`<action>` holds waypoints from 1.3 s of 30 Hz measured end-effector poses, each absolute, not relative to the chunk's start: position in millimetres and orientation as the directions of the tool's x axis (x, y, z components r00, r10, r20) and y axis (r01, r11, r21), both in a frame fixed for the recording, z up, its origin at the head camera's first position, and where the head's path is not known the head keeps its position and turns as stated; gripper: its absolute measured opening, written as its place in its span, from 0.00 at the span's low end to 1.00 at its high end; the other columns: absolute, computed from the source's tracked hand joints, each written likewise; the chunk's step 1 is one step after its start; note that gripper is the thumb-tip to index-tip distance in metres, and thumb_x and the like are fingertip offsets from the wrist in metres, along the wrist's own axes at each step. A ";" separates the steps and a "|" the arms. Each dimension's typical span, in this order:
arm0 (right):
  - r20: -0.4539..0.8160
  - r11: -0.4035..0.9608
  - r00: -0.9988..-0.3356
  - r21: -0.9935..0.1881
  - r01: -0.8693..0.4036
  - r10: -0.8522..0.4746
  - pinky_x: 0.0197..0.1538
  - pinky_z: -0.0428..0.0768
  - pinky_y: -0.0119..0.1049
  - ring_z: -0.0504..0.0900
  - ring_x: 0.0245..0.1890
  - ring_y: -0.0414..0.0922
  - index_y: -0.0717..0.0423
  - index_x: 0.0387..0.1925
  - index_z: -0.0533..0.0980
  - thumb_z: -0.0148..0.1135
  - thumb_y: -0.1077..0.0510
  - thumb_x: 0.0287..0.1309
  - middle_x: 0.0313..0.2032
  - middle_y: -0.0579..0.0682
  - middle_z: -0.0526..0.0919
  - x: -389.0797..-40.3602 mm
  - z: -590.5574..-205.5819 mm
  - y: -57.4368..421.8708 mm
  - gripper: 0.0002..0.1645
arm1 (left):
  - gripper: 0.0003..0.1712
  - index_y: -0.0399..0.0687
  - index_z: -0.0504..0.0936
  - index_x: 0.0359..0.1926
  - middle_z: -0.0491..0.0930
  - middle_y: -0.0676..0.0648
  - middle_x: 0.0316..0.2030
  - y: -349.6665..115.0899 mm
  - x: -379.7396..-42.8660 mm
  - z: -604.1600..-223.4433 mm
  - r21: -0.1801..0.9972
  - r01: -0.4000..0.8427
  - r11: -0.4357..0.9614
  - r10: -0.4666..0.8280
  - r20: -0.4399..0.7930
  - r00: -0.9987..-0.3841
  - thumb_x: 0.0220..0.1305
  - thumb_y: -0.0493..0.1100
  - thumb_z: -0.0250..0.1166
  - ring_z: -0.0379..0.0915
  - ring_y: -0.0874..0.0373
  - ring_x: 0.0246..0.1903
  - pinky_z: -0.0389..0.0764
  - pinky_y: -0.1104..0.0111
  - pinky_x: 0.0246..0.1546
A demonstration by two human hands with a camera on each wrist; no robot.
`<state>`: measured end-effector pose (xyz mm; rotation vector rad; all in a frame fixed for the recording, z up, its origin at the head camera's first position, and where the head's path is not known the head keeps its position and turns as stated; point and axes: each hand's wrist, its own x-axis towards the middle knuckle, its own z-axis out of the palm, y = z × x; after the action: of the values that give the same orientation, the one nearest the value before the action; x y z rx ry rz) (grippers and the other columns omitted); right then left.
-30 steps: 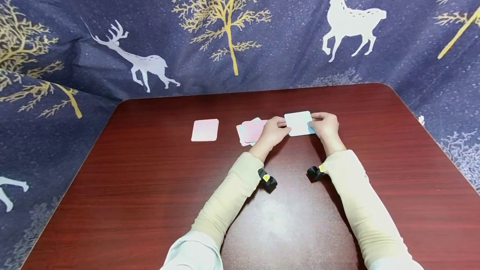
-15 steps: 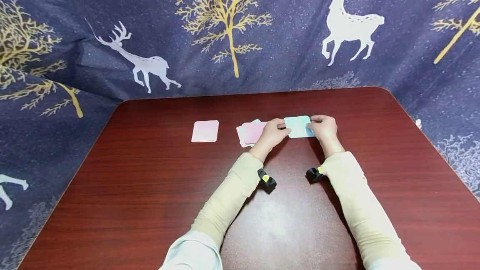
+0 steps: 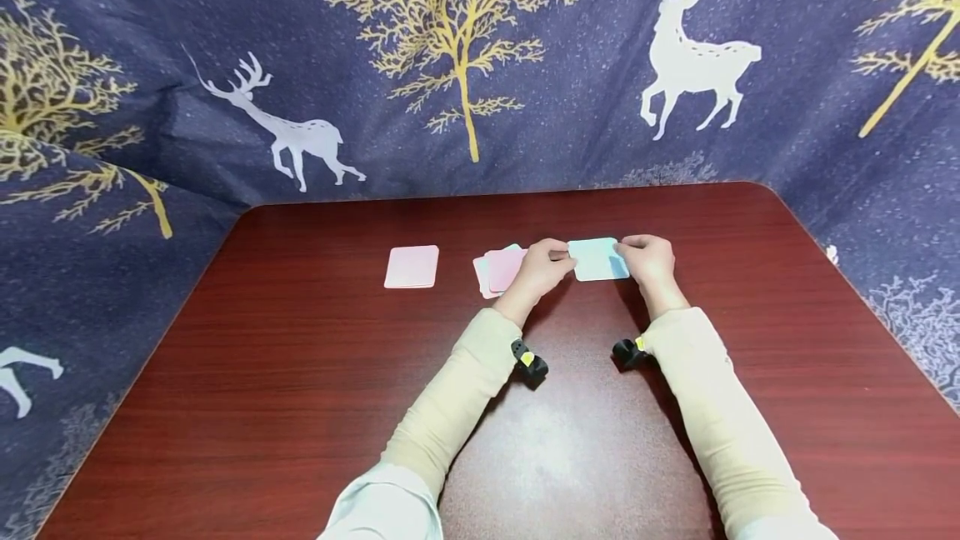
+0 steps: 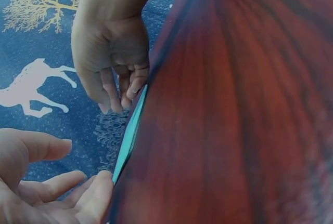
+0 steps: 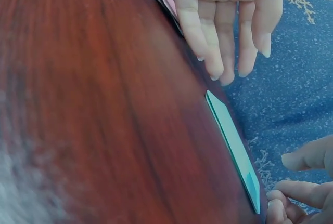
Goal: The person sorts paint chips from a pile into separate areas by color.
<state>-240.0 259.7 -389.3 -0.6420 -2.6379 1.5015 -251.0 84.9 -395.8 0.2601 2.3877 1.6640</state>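
Note:
A short stack of light teal, round-cornered square cards (image 3: 597,260) lies flat on the table between my hands. At its left side is my left hand (image 3: 542,267), thumb raised and parted from the fingers. My right hand (image 3: 649,262) sits at the opposite side, fingertips right at the edge. In the left wrist view the left fingers (image 4: 96,195) reach the near end of the teal stack (image 4: 129,140). The right wrist view has the right thumb (image 5: 307,156) lifted away from the cards, its fingers loosely bent beside them.
Left of my left hand, a fanned pile of pink and pale cards (image 3: 501,271) is partly covered by that hand. Farther left rests a neat pink stack (image 3: 412,267). A dark blue cloth (image 3: 555,148) with deer and trees hangs behind the brown table (image 3: 285,373).
The teal cards have come down from a slight tilt to lie flat. My right thumb has come off them, and both hands have loosened slightly outward. The head view has tilted up.

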 end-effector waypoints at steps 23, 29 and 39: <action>-0.168 0.434 -0.956 -0.863 0.260 0.240 0.55 0.72 0.45 0.69 0.61 0.58 0.66 0.58 0.72 0.55 0.56 0.64 0.63 0.64 0.69 -233.8 -372.0 220.5 0.25 | 0.18 0.39 0.79 0.49 0.84 0.42 0.46 29.6 -251.8 -378.4 0.888 0.007 0.461 0.101 -0.045 -0.994 0.60 0.44 0.64 0.78 0.51 0.49 0.75 0.64 0.52; -0.162 0.503 -0.965 -0.828 0.247 0.207 0.45 0.74 0.39 0.75 0.50 0.56 0.66 0.56 0.73 0.56 0.53 0.63 0.57 0.65 0.74 -235.1 -368.8 205.4 0.25 | 0.18 0.36 0.78 0.50 0.83 0.39 0.46 13.9 -252.8 -375.6 0.877 0.013 0.481 0.077 -0.028 -0.997 0.62 0.42 0.63 0.78 0.48 0.49 0.76 0.61 0.52; -0.153 0.490 -0.979 -0.848 0.199 0.133 0.46 0.79 0.39 0.82 0.42 0.54 0.69 0.55 0.73 0.57 0.54 0.62 0.51 0.66 0.79 -234.3 -363.9 179.2 0.26 | 0.19 0.36 0.79 0.49 0.83 0.39 0.46 -8.3 -250.9 -373.9 0.858 -0.036 0.512 0.001 -0.043 -0.999 0.61 0.44 0.63 0.78 0.48 0.49 0.76 0.60 0.52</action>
<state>-234.3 179.2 -363.9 -0.3093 -2.7688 1.5903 -250.9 -8.3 -373.9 -0.0312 2.6986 1.5326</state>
